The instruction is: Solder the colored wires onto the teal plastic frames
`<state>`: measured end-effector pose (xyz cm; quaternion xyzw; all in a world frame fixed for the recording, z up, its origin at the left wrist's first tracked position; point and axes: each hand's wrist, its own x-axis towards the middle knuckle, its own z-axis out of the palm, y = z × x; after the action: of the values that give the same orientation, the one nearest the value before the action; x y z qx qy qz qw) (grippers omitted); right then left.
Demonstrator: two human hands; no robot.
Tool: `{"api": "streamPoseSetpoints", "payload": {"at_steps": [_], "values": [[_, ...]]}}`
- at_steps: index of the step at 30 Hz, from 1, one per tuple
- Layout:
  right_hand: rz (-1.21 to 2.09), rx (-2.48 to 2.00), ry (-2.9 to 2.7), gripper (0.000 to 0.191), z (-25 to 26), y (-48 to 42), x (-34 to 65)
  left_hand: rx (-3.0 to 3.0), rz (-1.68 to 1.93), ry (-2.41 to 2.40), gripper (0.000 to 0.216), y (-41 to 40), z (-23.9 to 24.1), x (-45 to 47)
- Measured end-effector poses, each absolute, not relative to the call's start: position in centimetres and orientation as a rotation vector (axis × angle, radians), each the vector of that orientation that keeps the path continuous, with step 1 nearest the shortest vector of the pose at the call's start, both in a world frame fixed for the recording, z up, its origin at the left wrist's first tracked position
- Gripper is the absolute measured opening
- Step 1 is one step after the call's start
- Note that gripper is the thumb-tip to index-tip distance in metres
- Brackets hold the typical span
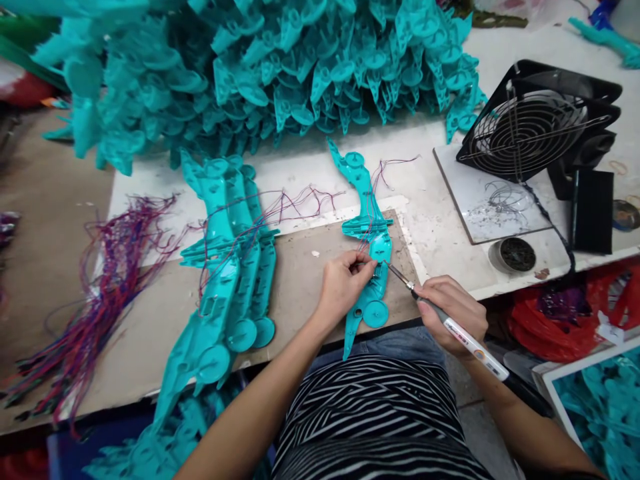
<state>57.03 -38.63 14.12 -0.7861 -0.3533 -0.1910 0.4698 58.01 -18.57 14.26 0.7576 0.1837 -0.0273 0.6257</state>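
Head view has us looking down at a workbench, where one teal plastic part [381, 248] lies lengthwise before us, on a brown board [320, 263] at its near end and reaching beyond it onto the white tabletop [415, 187]. Our left hand [345, 283] rests over the left side of this part, below its middle; the thumb and forefinger are drawn together, and we cannot tell what small thing, if any, they pinch. Our right hand [453, 312] is closed around the handle of a soldering iron [470, 343], thumb and fingers wrapped on its grip. We point its metal tip at the part, close to the left fingertips; whether it touches, we cannot tell. Thin red and purple wires [383, 175] run along the part and trail off past its upper right side.

To our left, several similar parts stand as an overlapping stack [220, 220], with a loose wire bundle [107, 300] beside them. Beyond, we see a large heap of teal parts [300, 67]. On our right, a black fan [533, 137] leans over a white board [465, 207], and a small round tin [515, 255] sits just beside that board.
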Motion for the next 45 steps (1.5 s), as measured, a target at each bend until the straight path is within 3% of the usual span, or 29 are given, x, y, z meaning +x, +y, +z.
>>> {"api": "streamPoseSetpoints", "payload": {"at_steps": [28, 34, 45], "values": [[-0.604, -2.004, -1.054, 0.029, 13.8, -38.7, 56.9, 1.769, 0.005, 0.405, 0.017, -18.8, 14.0, 58.0], [-0.678, -2.01, -0.969, 0.037, 14.2, -39.4, 57.1, 1.756, 0.013, 0.408, 0.015, -18.9, 13.9, 58.1], [-0.616, -1.869, -0.788, 0.031, 14.4, -38.4, 58.6, 1.725, 0.005, 0.414, 0.016, -19.0, 13.7, 58.1]]}}
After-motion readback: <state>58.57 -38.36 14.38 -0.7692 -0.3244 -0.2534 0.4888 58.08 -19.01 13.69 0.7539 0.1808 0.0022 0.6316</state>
